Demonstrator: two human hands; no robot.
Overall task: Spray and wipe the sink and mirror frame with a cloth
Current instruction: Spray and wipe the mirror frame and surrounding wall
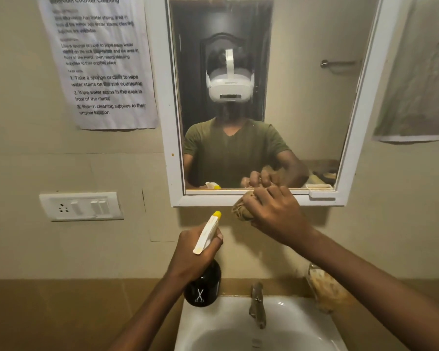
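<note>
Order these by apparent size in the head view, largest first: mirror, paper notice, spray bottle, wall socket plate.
1. mirror
2. paper notice
3 and 4. spray bottle and wall socket plate: these look alike, and the bottle is nearer the camera and partly hidden, so unranked.

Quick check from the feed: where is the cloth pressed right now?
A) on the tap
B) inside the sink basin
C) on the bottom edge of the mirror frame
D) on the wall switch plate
C: the right hand holds the bunched cloth against the lower rail of the mirror frame, while the left hand holds the spray bottle above the sink.
</note>
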